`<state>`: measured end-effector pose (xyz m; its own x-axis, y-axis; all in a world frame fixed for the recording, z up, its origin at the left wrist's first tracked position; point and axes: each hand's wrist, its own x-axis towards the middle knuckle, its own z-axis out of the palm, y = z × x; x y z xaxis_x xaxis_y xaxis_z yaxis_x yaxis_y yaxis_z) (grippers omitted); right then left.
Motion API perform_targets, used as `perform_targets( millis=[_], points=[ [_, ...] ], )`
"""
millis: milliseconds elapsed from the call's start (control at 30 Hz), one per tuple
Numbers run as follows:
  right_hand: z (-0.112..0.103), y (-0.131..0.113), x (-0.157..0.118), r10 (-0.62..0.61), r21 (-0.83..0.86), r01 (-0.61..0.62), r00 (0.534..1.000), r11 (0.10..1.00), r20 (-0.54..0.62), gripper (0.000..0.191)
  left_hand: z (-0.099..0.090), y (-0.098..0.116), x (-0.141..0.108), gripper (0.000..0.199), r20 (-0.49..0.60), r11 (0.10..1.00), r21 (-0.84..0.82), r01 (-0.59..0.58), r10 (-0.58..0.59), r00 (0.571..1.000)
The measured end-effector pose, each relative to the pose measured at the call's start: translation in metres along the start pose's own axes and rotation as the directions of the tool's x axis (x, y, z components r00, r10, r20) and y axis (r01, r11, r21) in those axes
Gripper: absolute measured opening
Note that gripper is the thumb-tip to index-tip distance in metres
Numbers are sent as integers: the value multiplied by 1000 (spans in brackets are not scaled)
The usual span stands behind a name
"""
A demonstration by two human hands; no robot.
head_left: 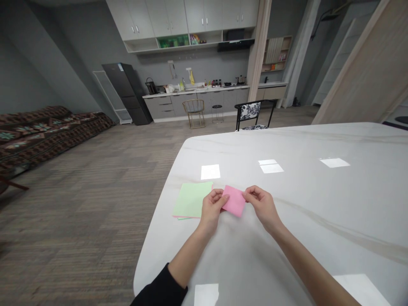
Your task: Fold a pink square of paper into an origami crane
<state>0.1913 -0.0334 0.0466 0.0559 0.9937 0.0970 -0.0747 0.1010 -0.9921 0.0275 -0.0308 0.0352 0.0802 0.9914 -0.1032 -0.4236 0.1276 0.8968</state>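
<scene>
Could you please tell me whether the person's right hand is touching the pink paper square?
Touching: the head view shows the right hand pinching the right edge of the pink paper square between thumb and fingertips, with no gap visible.

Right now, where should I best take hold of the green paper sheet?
Grip its left edge, from the left: the green paper lies flat on the white table, and that edge is free, while the left hand sits at its right edge.

Left sleeve (161, 287): black, seemingly plain cloth, and it ended partway along the forearm.
Left hand (211, 208): bare.
Right hand (263, 205): bare.
Right forearm (306, 263): bare as well.
</scene>
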Motion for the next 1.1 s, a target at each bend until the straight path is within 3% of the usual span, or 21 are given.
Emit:
perform_targets(
  millis=[100, 200, 400, 567, 767, 1100],
  points=[
    [3, 0, -3, 23, -93, -14, 995, 996, 99, 24, -5, 4, 3, 30, -99, 997, 6, -78, 78, 992],
    [7, 0, -6, 25, -136, -6, 990, 991, 140, 25, -5, 6, 3, 28, -145, 993, -68, -94, 83, 986],
    [15, 10, -10, -5, -82, 10, 998, 997, 65, 27, 5, -2, -3, 26, -50, 970, -238, -42, 31, 998],
    [19, 14, -12, 15, -123, 0, 992, 992, 122, 28, 3, -8, -2, 25, -83, 993, -95, -76, 68, 994],
    [20, 13, -13, 25, -111, -8, 988, 994, 153, 27, 0, -2, -1, 27, -21, 992, 65, -110, 112, 994],
    [23, 17, -16, 37, -148, -13, 987, 989, 155, 34, -7, 3, 5, 33, -91, 993, 8, -118, 118, 989]
  ],
)
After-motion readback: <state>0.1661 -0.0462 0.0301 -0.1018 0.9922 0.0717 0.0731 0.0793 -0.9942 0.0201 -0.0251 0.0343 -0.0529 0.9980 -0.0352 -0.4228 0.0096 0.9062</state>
